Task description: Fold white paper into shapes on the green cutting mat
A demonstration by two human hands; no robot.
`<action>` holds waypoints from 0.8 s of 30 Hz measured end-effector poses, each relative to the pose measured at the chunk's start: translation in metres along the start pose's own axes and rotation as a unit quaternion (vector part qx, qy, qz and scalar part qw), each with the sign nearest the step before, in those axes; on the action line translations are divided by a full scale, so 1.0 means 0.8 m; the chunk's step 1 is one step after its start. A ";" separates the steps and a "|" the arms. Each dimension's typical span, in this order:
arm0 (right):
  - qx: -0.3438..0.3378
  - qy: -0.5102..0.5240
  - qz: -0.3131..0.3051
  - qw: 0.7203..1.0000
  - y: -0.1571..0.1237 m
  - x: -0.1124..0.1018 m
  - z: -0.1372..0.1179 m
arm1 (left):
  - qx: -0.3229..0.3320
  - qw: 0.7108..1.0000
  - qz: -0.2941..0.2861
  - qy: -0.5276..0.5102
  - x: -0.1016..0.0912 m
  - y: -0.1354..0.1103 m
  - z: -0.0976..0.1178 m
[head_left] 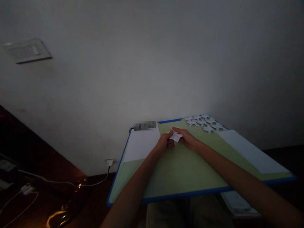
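Note:
A small folded white paper piece (176, 136) is held over the middle of the green table, its pointed corners showing between the fingers. My left hand (164, 141) pinches its left side, with the thumb on top. On the right side, my right hand (187, 138) grips it, index finger along the upper edge. Parts of the paper are hidden by the fingers. Several similar folded paper pieces (201, 122) with pointed corners lie grouped at the table's far right corner.
The green table (185, 175) has a blue rim and stands against a grey wall. White sheets (142, 145) lie at left, and more paper (251, 152) at right. A blurred-out object (144, 125) sits at the far left corner. A plug (110, 162) and cable are beside the table.

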State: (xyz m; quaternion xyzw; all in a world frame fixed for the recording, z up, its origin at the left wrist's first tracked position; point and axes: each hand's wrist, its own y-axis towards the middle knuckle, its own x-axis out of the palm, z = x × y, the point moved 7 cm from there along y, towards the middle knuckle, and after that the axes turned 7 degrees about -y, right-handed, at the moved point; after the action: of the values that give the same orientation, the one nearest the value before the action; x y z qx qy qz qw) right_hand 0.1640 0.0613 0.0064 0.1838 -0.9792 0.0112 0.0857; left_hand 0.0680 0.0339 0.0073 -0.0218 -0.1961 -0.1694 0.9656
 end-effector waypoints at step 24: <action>-0.053 -0.032 0.003 0.998 0.012 -0.015 0.001 | -0.004 0.995 0.085 0.045 -0.016 0.003 0.001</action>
State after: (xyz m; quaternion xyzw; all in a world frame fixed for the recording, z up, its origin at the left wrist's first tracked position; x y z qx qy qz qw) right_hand 0.1710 0.0745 0.0034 0.1766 -0.9811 -0.0458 0.0642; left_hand 0.0570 0.0401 0.0030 -0.0348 -0.1488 -0.0884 0.9843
